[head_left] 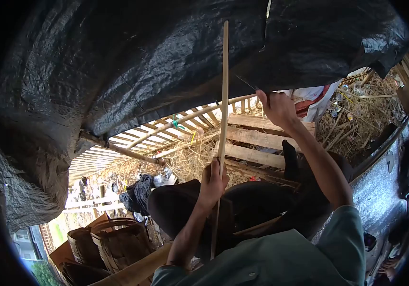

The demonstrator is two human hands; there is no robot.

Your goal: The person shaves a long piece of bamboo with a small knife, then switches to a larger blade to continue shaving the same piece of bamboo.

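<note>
Green shirt (280, 260); left fingers (207, 173) wrapped round strip (224, 105)

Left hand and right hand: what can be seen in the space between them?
In the head view, wooden slats show between the left hand and the right hand, in the background.

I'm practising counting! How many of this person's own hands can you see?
2. The left hand grips the long strip, just below the picture's middle; the right hand is higher, further right, holding something thin.
</note>
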